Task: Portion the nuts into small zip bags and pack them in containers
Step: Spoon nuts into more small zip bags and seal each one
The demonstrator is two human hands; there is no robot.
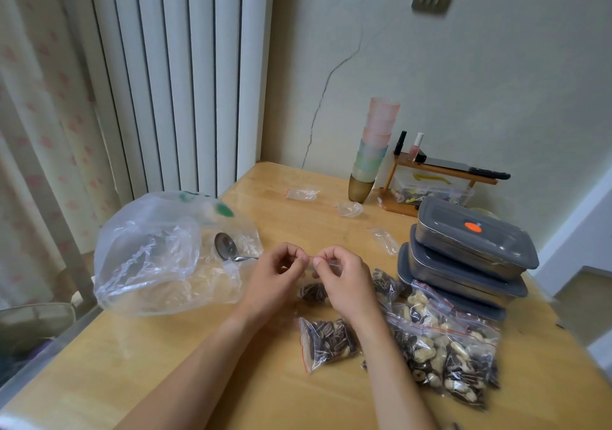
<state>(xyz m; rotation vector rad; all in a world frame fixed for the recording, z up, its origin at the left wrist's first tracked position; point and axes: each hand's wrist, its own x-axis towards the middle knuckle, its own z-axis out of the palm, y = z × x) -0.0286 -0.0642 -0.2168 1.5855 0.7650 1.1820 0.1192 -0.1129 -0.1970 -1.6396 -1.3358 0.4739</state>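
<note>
my left grip (281, 269) and right grip (341, 272) both pinch the top of the small clear zip bag of dark seeds (313, 292), just above the wooden surface (198, 363). if i pull unevenly, seeds could spill.

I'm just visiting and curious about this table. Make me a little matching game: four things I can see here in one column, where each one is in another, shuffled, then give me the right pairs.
Things:
1. spoon
2. stacked cups
3. grey containers
4. small zip bag

Places:
A. held at its top between both hands
B. stacked at the table's right side
C. on the big clear plastic bag
D. standing at the wall, far side of the table

Pairs: 1-C, 2-D, 3-B, 4-A
</note>
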